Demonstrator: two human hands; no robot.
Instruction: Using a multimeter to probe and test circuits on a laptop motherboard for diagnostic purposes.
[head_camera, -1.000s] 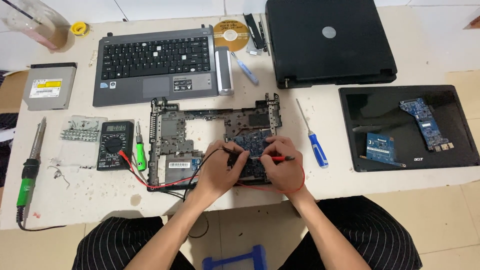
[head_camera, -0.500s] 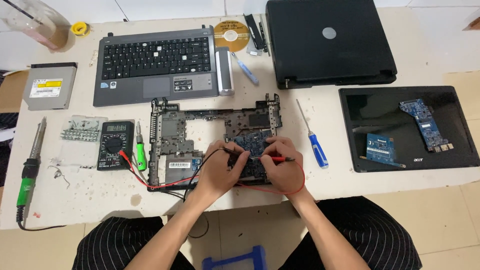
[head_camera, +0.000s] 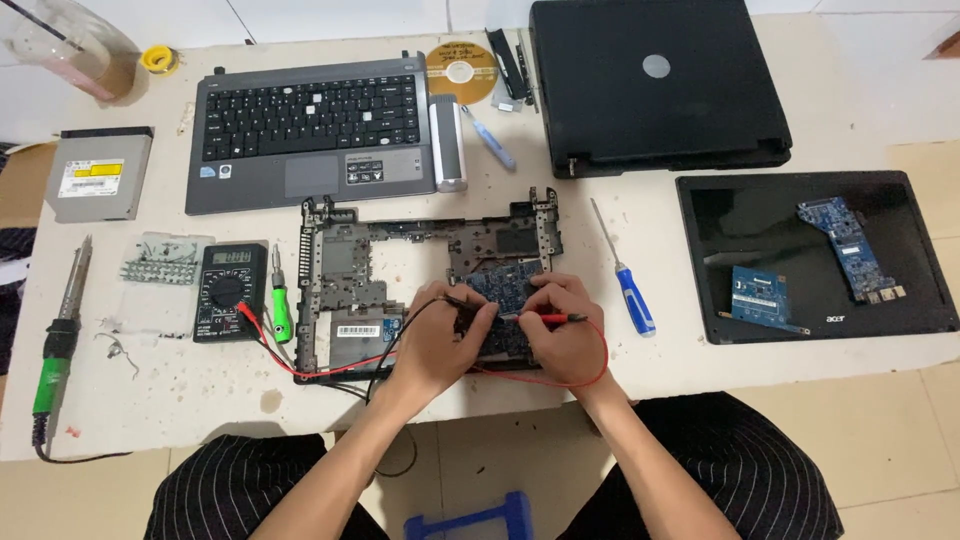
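Head view, lower centre: left hand (head_camera: 437, 338) pinches black probe (head_camera: 462, 300), right hand (head_camera: 562, 338) pinches red probe (head_camera: 556, 318), both tips on blue circuit board (head_camera: 508, 283) in laptop chassis (head_camera: 350, 290). Keep tips steady; read multimeter (head_camera: 230, 290) at left.

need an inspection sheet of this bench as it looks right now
surface: white table, speckled with debris at the left.
job's things: blue circuit board in a stripped laptop frame; multimeter beside it.
clutter: keyboard deck, closed black laptop, blue screwdriver, soldering iron, optical drive, disc, two spare boards on a black panel.
grippers: left hand holds the black probe, right hand the red probe, both on the board.
cables: red lead and black lead run from meter to hands.
surroundings: tiled floor, blue stool.
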